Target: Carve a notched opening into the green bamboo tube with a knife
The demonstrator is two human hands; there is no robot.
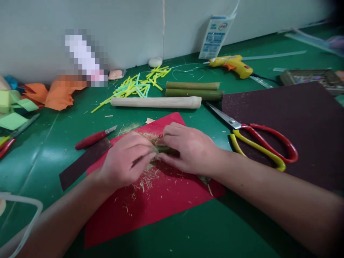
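Note:
My right hand (188, 147) is closed around a short green bamboo piece (164, 149). The fingers and thumb of my left hand (129, 157) are pinched at its left end; whether they hold anything small besides is hidden. Both hands hover low over a red sheet (161, 200) strewn with pale bamboo shavings (146, 181). Left of my left hand lies a red-handled craft knife (94, 139) with its blade bare. Under it is a dark strip of sandpaper (80, 164). Part of another greenish piece (204, 179) shows beneath my right wrist.
Scissors (242, 127) with red and yellow handles lie at the right on dark sandpaper (295, 118). Behind are a peeled bamboo stick (156, 103), green bamboo sticks (193, 94), yellow and teal cut pieces (131, 87), a yellow glue gun (233, 65) and orange paper (59, 95).

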